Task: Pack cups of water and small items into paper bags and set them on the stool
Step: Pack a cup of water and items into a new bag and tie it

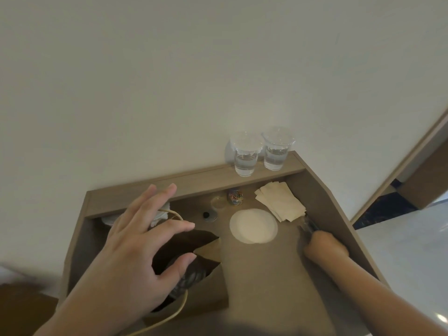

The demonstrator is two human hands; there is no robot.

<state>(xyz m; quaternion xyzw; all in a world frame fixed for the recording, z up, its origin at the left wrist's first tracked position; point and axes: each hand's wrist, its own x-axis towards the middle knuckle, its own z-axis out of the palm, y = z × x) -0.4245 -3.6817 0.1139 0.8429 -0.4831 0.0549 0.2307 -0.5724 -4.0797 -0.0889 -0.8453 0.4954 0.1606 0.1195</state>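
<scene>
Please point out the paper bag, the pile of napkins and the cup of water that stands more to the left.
Paper bag [211,286]: head view, on its outer right wall.
Pile of napkins [281,202]: head view, middle of the top napkin.
Left cup of water [245,163]: head view, on the water-filled part.

Bare forearms, the left hand [135,248] at 7 o'clock and the right hand [324,248] at 4 o'clock; slim fingers [155,197], short plain nails.

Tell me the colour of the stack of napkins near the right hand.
Plain cream, with no print. The napkins show best in the head view.
</scene>
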